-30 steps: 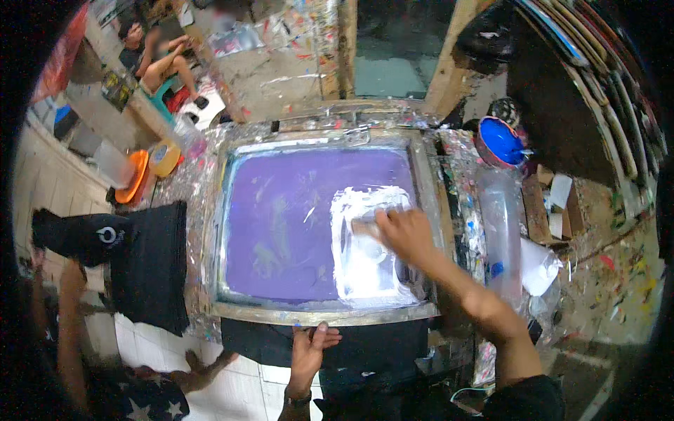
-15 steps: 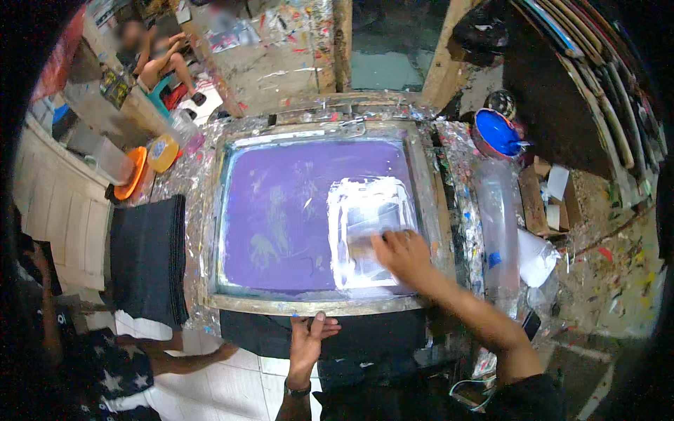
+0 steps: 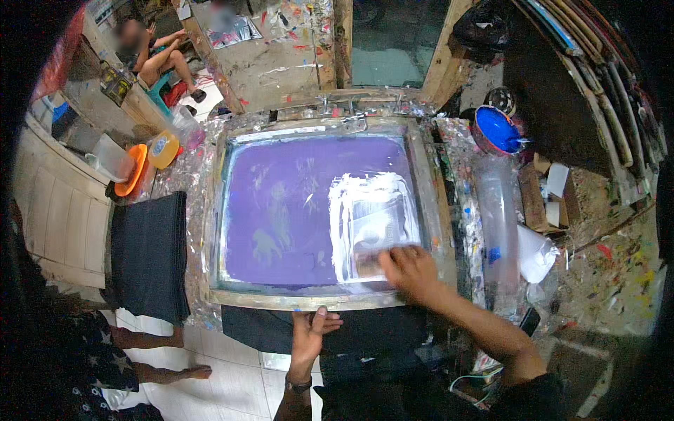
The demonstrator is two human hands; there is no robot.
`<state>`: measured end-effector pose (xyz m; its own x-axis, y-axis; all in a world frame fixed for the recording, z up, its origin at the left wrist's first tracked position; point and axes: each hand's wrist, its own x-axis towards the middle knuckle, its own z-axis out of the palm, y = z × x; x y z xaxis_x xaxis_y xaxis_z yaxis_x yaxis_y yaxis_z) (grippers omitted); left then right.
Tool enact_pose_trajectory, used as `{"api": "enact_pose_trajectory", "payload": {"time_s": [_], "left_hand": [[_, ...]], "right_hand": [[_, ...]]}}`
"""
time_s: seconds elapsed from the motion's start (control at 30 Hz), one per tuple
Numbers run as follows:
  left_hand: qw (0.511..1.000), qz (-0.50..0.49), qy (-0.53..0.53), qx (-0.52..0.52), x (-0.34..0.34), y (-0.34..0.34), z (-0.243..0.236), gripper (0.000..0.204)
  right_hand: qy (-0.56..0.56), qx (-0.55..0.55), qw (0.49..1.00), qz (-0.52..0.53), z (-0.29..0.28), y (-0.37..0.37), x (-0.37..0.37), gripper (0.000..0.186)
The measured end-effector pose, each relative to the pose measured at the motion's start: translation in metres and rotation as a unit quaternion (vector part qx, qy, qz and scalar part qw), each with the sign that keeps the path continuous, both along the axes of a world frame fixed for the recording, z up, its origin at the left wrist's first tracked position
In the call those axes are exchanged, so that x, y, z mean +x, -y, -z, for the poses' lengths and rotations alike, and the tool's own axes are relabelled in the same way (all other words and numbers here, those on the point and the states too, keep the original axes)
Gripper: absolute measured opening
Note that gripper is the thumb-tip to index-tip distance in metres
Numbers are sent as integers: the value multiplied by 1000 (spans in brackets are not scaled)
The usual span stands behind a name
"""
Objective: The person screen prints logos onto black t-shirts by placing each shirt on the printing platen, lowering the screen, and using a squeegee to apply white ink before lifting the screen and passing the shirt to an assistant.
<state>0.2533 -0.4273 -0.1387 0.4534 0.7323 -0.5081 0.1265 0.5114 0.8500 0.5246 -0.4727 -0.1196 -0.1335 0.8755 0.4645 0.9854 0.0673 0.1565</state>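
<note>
A wooden-framed printing screen with purple mesh lies on the table before me. White ink rings a pale rectangular patch on its right side. My right hand is closed around a squeegee, blurred by motion, near the bottom of that patch. At the middle of the near frame edge, my left hand has its thumb against the wood and fingers beneath, gripping it. Black fabric hangs out below the frame.
A stack of black cloth sits left of the screen, near an orange lid and a yellow container. At right are a tub of blue ink and an open carton. People are at left, one seated farther back.
My right hand has drawn the squeegee toward me, down the inked patch. The left hand stays at the frame edge. A person at lower left has shifted.
</note>
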Motion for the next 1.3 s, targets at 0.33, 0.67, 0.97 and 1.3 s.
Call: {"api": "enact_pose_trajectory", "payload": {"time_s": [0.33,0.67,0.97,1.3], "left_hand": [[1000,24,-19,-6,2,-8,-19,43],[1000,14,0,-9,0,-9,-22,40],[1000,8,21,-9,-4,-10,1,43],[1000,22,-5,-3,-5,-8,-13,42]], "right_hand": [[-44,-38,997,53,-27,-83,50,28],[-117,-215,969,-45,-55,-90,52,19],[-87,-202,974,-45,-35,1,-17,26],[-48,-115,991,55,-15,-76,29,17]]}}
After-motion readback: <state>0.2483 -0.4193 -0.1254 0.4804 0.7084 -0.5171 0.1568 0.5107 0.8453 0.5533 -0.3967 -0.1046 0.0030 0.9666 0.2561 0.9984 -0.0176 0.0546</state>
